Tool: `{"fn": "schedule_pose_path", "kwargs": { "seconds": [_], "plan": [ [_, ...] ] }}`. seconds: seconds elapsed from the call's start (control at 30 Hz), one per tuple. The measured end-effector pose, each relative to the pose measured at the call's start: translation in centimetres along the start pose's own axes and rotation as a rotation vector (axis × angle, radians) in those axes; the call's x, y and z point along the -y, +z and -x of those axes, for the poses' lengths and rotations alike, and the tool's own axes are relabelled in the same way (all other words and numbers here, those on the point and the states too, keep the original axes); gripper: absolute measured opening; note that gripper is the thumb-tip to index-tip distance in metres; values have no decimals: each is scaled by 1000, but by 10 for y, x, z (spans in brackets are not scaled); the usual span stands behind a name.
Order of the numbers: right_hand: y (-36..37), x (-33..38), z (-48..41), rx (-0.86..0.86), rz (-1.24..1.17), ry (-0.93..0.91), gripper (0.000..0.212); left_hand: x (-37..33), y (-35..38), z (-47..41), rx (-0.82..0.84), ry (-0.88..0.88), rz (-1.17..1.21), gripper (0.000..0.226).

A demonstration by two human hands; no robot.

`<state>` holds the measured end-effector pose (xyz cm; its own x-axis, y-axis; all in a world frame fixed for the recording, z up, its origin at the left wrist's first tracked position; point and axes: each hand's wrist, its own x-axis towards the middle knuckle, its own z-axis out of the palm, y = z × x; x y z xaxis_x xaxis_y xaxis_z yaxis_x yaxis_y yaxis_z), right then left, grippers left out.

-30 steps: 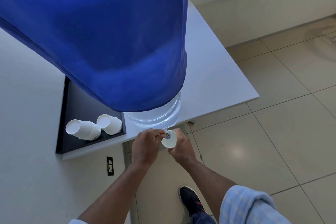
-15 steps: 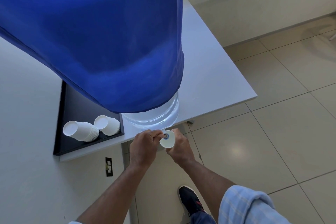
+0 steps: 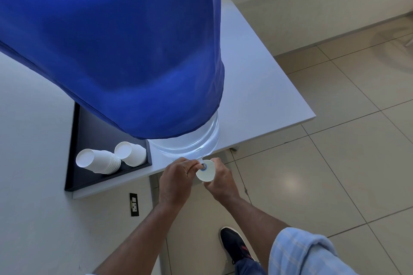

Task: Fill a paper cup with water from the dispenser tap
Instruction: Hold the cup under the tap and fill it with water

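Observation:
A large water jug (image 3: 192, 143) under a blue cloth cover (image 3: 116, 47) stands on a white table (image 3: 263, 100). Its small tap (image 3: 203, 165) juts out over the table's front edge. My right hand (image 3: 220, 182) holds a white paper cup (image 3: 206, 174) directly under the tap, its mouth facing up. My left hand (image 3: 176, 176) is closed on the tap's handle from the left side. Whether water is flowing is too small to tell.
A black tray (image 3: 89, 176) on the table's left holds two lying stacks of white paper cups (image 3: 100, 161). A wall socket (image 3: 134, 204) sits below the table. My dark shoe (image 3: 234, 245) stands on the beige tiled floor (image 3: 324, 174).
Both hands stay at the tap with the cup under it. Only the camera view has shifted slightly; the grip looks unchanged.

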<state>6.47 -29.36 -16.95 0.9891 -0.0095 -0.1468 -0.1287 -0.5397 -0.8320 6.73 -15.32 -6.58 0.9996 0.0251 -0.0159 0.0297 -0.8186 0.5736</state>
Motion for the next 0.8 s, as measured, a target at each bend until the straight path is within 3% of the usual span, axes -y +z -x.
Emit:
{"fn": "schedule_pose_path", "kwargs": {
  "seconds": [0.2, 0.8],
  "plan": [
    [0, -1, 1, 5, 7, -3, 50, 1, 1, 4, -65, 101, -62, 14],
    [-1, -2, 3, -9, -13, 5, 51, 6, 1, -4, -48, 151, -84, 16]
  ]
}}
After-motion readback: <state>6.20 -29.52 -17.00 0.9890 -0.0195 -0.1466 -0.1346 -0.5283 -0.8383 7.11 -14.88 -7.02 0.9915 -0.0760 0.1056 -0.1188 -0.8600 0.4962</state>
